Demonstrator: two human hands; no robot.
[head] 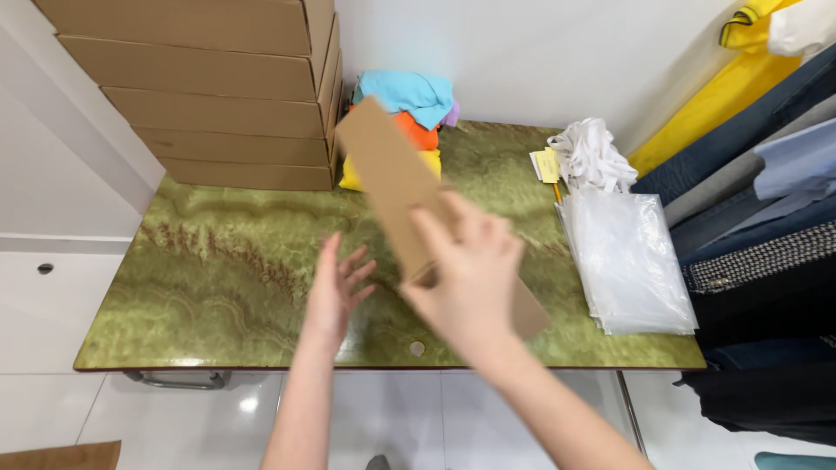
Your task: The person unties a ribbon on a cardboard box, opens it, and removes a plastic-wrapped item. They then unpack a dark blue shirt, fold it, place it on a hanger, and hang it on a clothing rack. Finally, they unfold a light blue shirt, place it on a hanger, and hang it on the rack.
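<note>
A flat folded cardboard piece (409,200) is held above a green marbled table (218,278), its long axis running from the far left down toward the near right. The right hand (466,278) grips it, fingers wrapped around its lower part. The left hand (335,292) hovers spread and empty just beside it. Stacked cardboard boxes (218,87) fill the far-left corner — clear plastic bags (627,261) lie along the right edge; the table's middle is open.

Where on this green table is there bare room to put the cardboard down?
Bare: left half of the table, below the boxes and beside the left hand. Crowded: clothes at back, bags along the right.
</note>
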